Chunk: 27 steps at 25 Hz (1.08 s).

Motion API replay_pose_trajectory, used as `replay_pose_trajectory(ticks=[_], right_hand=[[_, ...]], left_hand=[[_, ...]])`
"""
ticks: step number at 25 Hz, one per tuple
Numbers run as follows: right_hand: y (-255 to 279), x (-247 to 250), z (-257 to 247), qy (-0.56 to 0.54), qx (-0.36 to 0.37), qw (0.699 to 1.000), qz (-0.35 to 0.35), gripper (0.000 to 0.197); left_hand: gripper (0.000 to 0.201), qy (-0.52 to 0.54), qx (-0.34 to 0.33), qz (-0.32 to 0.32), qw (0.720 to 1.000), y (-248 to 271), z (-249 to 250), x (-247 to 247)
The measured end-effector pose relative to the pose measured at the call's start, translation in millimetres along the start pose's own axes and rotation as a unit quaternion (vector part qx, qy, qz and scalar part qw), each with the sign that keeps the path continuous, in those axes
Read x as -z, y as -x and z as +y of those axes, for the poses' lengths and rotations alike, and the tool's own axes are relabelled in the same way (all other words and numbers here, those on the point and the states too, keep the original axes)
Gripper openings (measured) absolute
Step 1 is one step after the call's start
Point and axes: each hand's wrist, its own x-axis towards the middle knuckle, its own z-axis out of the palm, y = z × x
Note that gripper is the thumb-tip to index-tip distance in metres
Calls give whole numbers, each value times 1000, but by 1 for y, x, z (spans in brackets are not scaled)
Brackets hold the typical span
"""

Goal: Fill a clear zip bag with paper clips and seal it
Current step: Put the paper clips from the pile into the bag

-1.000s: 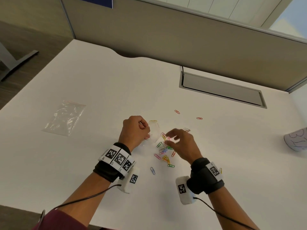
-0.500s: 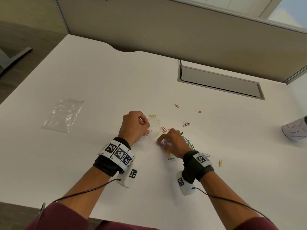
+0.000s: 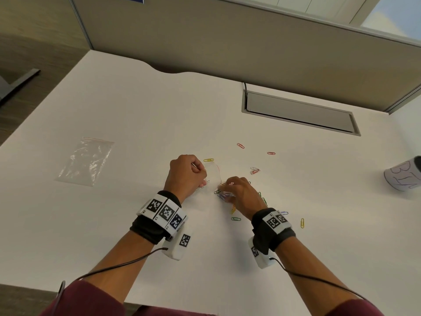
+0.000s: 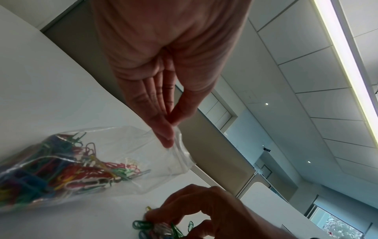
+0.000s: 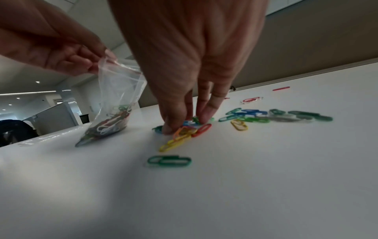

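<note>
— Zip bag (image 5: 114, 103) first: where is it?

— On the white desk (image 3: 114, 224), just left of the loose clips. It stands with its bottom on the desk and its mouth open at the top. Coloured paper clips (image 4: 61, 174) already fill its lower part.

— Who holds it?

— The left hand (image 3: 185, 174). Thumb and fingers (image 4: 163, 134) pinch the bag's rim, seen clearly from the left wrist.

— And the other hand?

— The right hand (image 3: 242, 195) is down on the desk just right of the bag. Its fingertips (image 5: 169, 127) are drawn narrowly together on a small bunch of clips (image 5: 190, 127): orange, red, blue and green ones.

— Lifted off the desk?

— Cannot tell; the bunch looks to be touching the desk.

— What else lies around?

— A green clip (image 5: 169, 160) nearer the person, a yellow one (image 3: 302, 223) at the right, two red ones (image 3: 240, 145) farther off, and a yellow one (image 3: 208, 160) just beyond the bag.

— Anything apart from the clips?

— A second clear bag (image 3: 86, 161) lies flat well to the left. A white cup with black scribbles (image 3: 403, 175) sits at the right edge, and a grey cable hatch (image 3: 300, 112) is set in the far side of the desk.
</note>
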Motion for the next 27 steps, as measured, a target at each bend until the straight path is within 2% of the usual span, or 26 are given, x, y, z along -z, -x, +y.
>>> replay_pose_trajectory(ticks=[3, 9, 11, 13, 16, 19, 20, 21, 22, 24, 26, 27], right_hand=[[1, -5, -2, -12, 1, 999, 39, 18], [-4, -1, -10, 60, -24, 997, 35, 17], [-3, 3, -10, 19, -59, 997, 40, 18], [-2, 10, -7, -89, -115, 987, 73, 16], [4, 31, -8, -307, -179, 926, 126, 11], [9, 59, -24, -513, -146, 838, 118, 17], [9, 67, -30, -546, -132, 822, 97, 19], [6, 73, -35, -557, -124, 819, 69, 20], [2, 76, -39, -547, -122, 828, 38, 21], [-7, 79, -46, -479, -139, 867, -19, 20], [-18, 77, -49, -413, -168, 894, -34, 20], [-23, 75, -50, -401, -178, 898, -26, 20]], left_hand=[[3, 0, 3, 0, 1000, 0, -1, 0], [3, 0, 0, -4, 1000, 0, -1, -1], [3, -1, 0, -7, 1000, 0, -1, -1], [3, 2, 0, -8, 1000, 0, 0, -1], [2, -3, -2, -10, 1000, -1, -1, -2], [2, -10, 0, -13, 1000, -2, 0, -5], [3, -11, 1, -15, 1000, -2, 0, -6], [4, -11, 2, -16, 1000, -3, 0, -6], [4, -11, 3, -16, 1000, -3, 0, -6], [4, -12, 0, -16, 1000, -3, 0, -5], [4, -20, -5, -19, 1000, -2, 1, -4], [5, -25, -6, -20, 999, -1, 1, -3]])
